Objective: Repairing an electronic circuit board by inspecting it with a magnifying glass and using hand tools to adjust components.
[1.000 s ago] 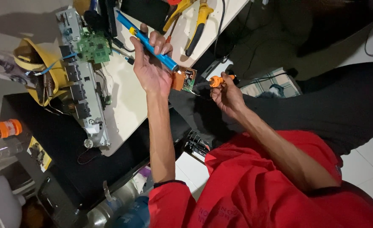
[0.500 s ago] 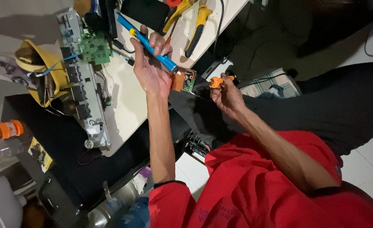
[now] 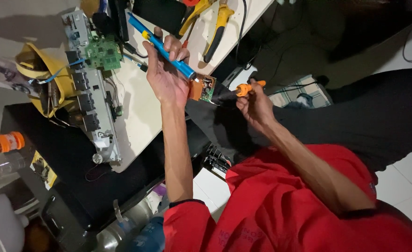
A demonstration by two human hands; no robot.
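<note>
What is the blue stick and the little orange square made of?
The blue stick in the left hand looks like smooth metal or plastic; it shines. The little orange square looks like a stiff circuit board, green on one part, with tiny parts on it.

A long grey chassis (image 3: 91, 88) with a green circuit board (image 3: 104, 53) lies on the white table (image 3: 140, 112), beside a yellow roll of tape (image 3: 38, 74). Yellow-handled pliers (image 3: 217, 25) rest near the table's far edge. An orange-capped bottle (image 3: 3, 143) stands well apart, lower left.
</note>
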